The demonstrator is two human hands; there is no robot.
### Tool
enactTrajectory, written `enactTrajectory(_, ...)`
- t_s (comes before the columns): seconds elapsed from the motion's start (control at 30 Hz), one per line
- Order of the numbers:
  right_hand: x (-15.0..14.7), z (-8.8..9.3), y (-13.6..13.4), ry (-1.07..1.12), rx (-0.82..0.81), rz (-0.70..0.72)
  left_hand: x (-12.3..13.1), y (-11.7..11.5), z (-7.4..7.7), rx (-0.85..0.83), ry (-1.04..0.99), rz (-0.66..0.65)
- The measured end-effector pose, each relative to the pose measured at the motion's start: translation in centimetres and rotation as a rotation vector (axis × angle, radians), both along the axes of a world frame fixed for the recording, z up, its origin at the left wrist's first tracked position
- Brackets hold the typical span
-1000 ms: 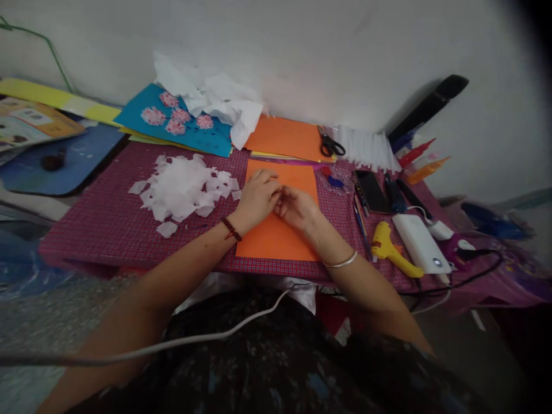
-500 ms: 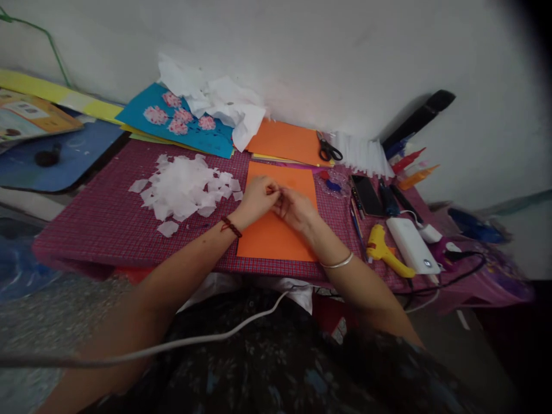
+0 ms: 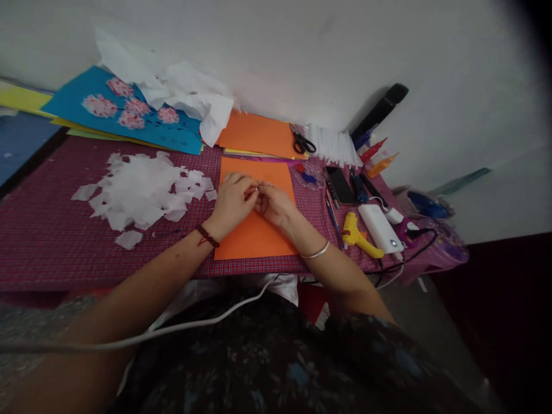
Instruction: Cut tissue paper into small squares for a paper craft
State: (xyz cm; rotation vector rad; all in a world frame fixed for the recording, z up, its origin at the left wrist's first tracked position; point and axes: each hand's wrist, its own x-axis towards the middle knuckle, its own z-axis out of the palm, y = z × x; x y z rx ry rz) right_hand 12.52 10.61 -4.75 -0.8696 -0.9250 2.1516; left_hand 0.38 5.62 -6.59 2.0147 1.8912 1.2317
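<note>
My left hand (image 3: pixel 234 198) and my right hand (image 3: pixel 276 206) meet fingertip to fingertip above an orange paper sheet (image 3: pixel 252 241). Both are closed in a pinch. Between the fingertips shows a tiny white piece of paper (image 3: pixel 257 188), mostly hidden by the fingers. To the left of my left hand lies a loose pile of small white paper squares (image 3: pixel 138 187) on the checked tablecloth (image 3: pixel 47 230).
Behind are a blue sheet with pink blossoms (image 3: pixel 172 135), crumpled white paper (image 3: pixel 185 86), more orange sheets (image 3: pixel 254 135) and black scissors (image 3: pixel 302 140). At right lie a phone (image 3: pixel 340 185), a yellow glue gun (image 3: pixel 360 237), a white power bank (image 3: pixel 379 227) and cables.
The view has swung to the right, so the table things sit farther left. My hands stay together over the orange sheet, fingers slightly shifted, and a white speck now shows between them.
</note>
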Motion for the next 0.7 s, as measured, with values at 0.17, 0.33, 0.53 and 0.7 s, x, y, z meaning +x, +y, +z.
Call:
enactTrajectory(0.17, 0.0, -0.1, 0.0, 0.041, -0.017, 0.04, -0.2, -0.1, 0.3, 0.048, -0.059, 0.012)
enactTrajectory(0.33, 0.3, 0.2, 0.2, 0.017, 0.021, 0.109, -0.8, 0.4, 0.6, -0.024, -0.328, -0.046)
enactTrajectory(0.53, 0.6, -0.3, -0.1, -0.106, 0.231, 0.117, -1.6, 0.5, 0.4, -0.015, -0.521, -0.122)
enactTrajectory(0.7, 0.4, -0.3, -0.1, -0.017, 0.252, 0.126, -0.7, 0.5, 0.0, -0.062, -0.787, -0.238)
